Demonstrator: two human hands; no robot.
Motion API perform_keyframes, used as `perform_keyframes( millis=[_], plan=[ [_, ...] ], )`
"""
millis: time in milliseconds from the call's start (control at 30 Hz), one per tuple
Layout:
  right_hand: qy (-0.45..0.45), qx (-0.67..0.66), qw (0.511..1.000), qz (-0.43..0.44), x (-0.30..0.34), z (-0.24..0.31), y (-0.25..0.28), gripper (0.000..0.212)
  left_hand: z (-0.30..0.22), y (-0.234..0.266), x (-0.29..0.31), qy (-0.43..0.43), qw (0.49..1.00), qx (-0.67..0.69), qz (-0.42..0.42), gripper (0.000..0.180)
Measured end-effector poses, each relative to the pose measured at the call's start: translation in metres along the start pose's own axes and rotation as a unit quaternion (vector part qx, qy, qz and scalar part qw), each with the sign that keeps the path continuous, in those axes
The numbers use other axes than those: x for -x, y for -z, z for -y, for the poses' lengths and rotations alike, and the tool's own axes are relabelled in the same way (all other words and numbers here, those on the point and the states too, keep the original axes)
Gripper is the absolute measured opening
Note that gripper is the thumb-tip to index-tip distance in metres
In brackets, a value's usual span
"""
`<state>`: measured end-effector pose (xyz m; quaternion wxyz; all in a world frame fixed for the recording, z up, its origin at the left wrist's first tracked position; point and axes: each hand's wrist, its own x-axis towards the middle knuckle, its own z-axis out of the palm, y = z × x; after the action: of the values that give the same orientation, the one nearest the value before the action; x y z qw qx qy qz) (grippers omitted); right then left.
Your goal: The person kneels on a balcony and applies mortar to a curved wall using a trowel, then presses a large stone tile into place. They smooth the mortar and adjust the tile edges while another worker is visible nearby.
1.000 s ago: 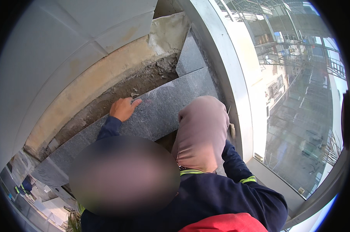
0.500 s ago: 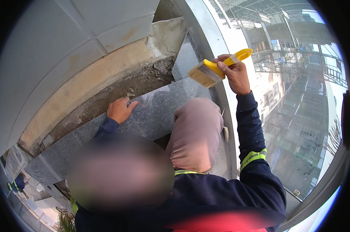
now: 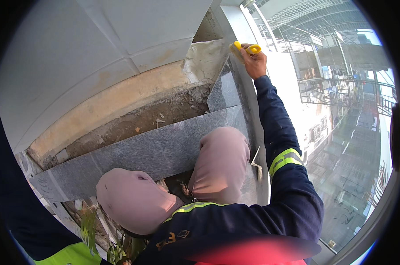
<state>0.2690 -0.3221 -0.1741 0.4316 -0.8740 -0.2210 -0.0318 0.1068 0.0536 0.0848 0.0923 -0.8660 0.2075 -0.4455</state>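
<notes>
Head view shows our right hand point(image 3: 254, 62) clenched around the yellow handle of a brush point(image 3: 242, 48), held out at full reach against the far corner where the small upright granite piece point(image 3: 223, 88) meets the pale metal window frame point(image 3: 248, 106). We judge the bristles sit there to work into that joint. Our left hand is out of sight, so we cannot tell what its grip does. Nearer to us the long grey granite slab point(image 3: 142, 152) lies across the ledge, with our knees point(image 3: 220, 161) resting on it for balance. Behind the slab runs a rough mortar bed point(image 3: 147, 117), then the white tiled wall point(image 3: 98, 48). A trowel point(image 3: 256, 163) lies beside the frame.
</notes>
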Motion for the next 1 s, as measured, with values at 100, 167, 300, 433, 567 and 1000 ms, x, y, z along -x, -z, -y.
perform_keyframes(
  millis=[100,167,300,433,567,1000],
  plan=[
    [-0.094,-0.116,0.981,0.126,0.027,-0.007,0.005,0.023,-0.043,-0.056,0.034,0.042,0.992,0.093,0.074,0.030],
    [-0.063,-0.021,0.957,0.282,0.046,-0.007,-0.008,0.023,-0.070,-0.076,0.072,0.082,0.978,0.145,0.126,0.030],
    [0.011,0.101,0.995,-0.007,-0.014,-0.041,0.009,0.018,-0.106,-0.099,0.097,0.124,0.957,0.211,0.158,0.030],
    [0.159,0.070,0.968,-0.180,-0.001,0.013,0.002,0.011,-0.106,-0.096,0.102,0.139,0.949,0.222,0.177,0.030],
    [0.058,0.190,0.976,-0.086,0.112,0.013,0.004,0.013,-0.105,-0.094,0.108,0.151,0.943,0.232,0.184,0.031],
    [0.136,0.104,0.955,-0.243,-0.037,0.001,-0.043,0.013,-0.105,-0.090,0.114,0.175,0.938,0.244,0.175,0.031]
  ],
)
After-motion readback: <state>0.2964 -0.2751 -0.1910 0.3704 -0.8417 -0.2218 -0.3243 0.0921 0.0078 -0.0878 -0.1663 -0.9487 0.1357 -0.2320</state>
